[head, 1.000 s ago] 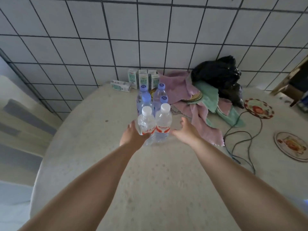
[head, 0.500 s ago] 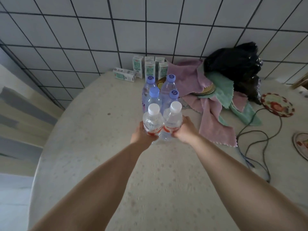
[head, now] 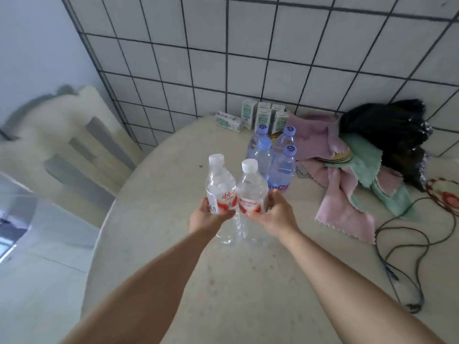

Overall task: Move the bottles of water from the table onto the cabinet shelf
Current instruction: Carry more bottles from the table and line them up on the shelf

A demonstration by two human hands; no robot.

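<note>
Both white-capped bottles, gripped by left hand [head: 208, 216] and right hand [head: 277, 216], have lifted off the table [head: 248, 281].

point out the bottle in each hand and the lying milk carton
left-hand bottle [head: 219, 181], head view, clear shoulder above label
right-hand bottle [head: 251, 186], head view, clear body above label
lying milk carton [head: 228, 121], head view, top face

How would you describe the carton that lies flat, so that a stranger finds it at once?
Look at the round beige table, at its far edge under the white tiled wall. A cluster of small white-and-green drink cartons stands upright there. The lying white-and-green carton is just left of them, the only one on its side.
</note>
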